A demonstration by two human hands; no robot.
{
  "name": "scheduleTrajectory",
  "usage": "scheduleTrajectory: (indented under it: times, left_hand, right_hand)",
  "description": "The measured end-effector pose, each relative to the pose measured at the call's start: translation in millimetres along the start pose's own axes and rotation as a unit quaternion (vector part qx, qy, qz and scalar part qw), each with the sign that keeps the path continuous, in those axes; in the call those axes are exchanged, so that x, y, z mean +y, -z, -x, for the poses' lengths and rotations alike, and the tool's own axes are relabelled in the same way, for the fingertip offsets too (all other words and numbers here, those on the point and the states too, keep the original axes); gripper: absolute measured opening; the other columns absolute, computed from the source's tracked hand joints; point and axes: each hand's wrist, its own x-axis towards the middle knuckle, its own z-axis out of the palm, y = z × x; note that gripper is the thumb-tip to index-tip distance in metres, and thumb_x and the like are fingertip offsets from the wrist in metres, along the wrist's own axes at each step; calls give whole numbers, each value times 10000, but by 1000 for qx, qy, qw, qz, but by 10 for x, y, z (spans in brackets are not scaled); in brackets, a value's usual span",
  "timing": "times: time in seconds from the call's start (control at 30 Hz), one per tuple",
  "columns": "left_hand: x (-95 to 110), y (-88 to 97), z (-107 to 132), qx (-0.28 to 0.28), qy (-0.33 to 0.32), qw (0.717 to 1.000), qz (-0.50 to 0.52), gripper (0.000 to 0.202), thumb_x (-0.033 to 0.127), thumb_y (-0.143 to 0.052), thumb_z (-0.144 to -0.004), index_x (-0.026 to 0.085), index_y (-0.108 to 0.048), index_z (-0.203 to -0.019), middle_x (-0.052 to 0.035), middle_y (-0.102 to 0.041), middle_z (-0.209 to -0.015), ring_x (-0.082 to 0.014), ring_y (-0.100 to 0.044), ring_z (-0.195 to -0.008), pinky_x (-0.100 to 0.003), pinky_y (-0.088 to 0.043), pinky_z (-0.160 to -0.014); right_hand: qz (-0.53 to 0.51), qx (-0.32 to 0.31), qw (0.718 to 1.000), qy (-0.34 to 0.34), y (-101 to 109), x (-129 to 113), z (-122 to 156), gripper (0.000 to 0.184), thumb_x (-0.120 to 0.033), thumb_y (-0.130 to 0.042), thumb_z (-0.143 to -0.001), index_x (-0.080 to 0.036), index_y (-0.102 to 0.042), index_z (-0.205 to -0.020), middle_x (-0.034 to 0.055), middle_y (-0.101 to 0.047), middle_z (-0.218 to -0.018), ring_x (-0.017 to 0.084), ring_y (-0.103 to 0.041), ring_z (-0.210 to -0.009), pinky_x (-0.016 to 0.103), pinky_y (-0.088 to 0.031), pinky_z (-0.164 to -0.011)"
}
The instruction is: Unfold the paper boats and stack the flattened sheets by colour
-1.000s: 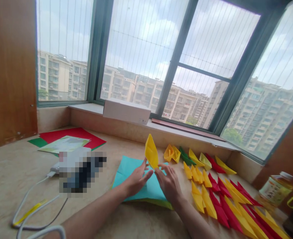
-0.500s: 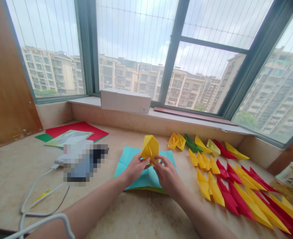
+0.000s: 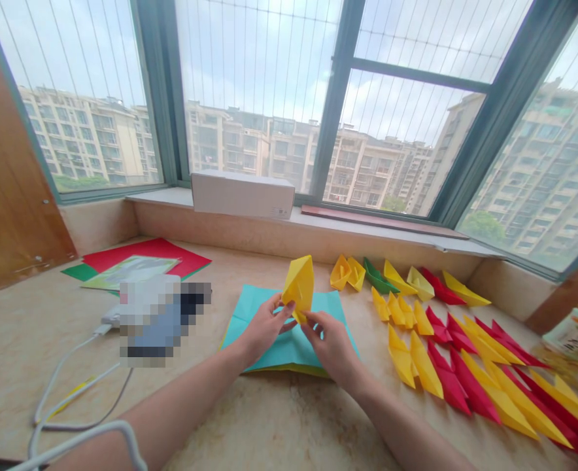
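My left hand point(image 3: 263, 325) and my right hand point(image 3: 329, 341) both pinch the lower end of a folded yellow paper piece point(image 3: 298, 283), which stands upright between them with its point up. The hands hover over a stack of square paper sheets with a turquoise sheet point(image 3: 279, 340) on top, lying on the beige stone counter point(image 3: 279, 418). To the right lie rows of several folded paper boats point(image 3: 446, 353) in yellow, red and green.
Red and green sheets point(image 3: 146, 258) with a printed leaflet lie at the back left. A blurred device point(image 3: 156, 317) with white cables point(image 3: 68, 405) sits left of the stack. A white box point(image 3: 242, 195) rests on the window sill. A bottle point(image 3: 576, 337) stands at the far right.
The yellow piece was spread open into a cone half a second ago and is now pressed flatter and upright. Both hands stay pinched on its base. The camera has shifted slightly.
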Motion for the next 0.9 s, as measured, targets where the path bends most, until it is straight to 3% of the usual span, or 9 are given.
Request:
scheduleTrajectory:
  times: [0.13, 0.27, 0.5, 0.67, 0.9]
  left_hand:
    - [7, -13, 1, 3, 7, 1000, 18, 458, 532, -708, -784, 207, -600, -1088, -86, -639, -1220, -245, -633, -1100, -421, -510, -961]
    - [18, -14, 2, 4, 15, 1000, 27, 477, 541, -716, -773, 224, -576, -1100, -78, -656, -1177, -231, -657, -1059, -450, -488, -993]
    - [-12, 4, 3, -23, 19, 1000, 3, 514, 532, -735, -759, 228, -584, -1145, -87, -630, -1242, -243, -623, -1127, -400, -504, -981]
    - [-68, 25, -33, -7, 36, 998, 48, 496, 587, -603, -852, 229, -577, -1194, -92, -639, -1250, -229, -633, -1111, -406, -484, -1003]
    - [-53, 21, -22, -64, 45, 991, 105, 497, 587, -512, -908, 228, -559, -1248, -114, -586, -1353, -268, -585, -1197, -437, -462, -1004]
  right_hand:
    - [14, 29, 999, -21, 23, -48, -9, 213, -338, -573, -908, -194, -713, -838, 33, -704, -770, 163, -608, -644, 275, -489, -613]
    - [35, 46, 998, -17, 62, -53, -8, 263, -358, -526, -943, -190, -699, -838, 44, -699, -781, 169, -616, -654, 279, -485, -626]
    - [180, 2, 983, 32, 72, -49, 16, 248, -312, -508, -965, -211, -653, -792, 20, -637, -760, 159, -599, -657, 262, -434, -611]
    - [144, 61, 984, 89, 109, -120, 4, 242, -271, -435, -992, -202, -590, -821, 18, -599, -781, 141, -573, -665, 254, -449, -632]
    - [78, 90, 981, 154, 120, -177, 23, 155, -223, -423, -991, -208, -574, -961, 51, -587, -887, 158, -577, -763, 277, -485, -702]
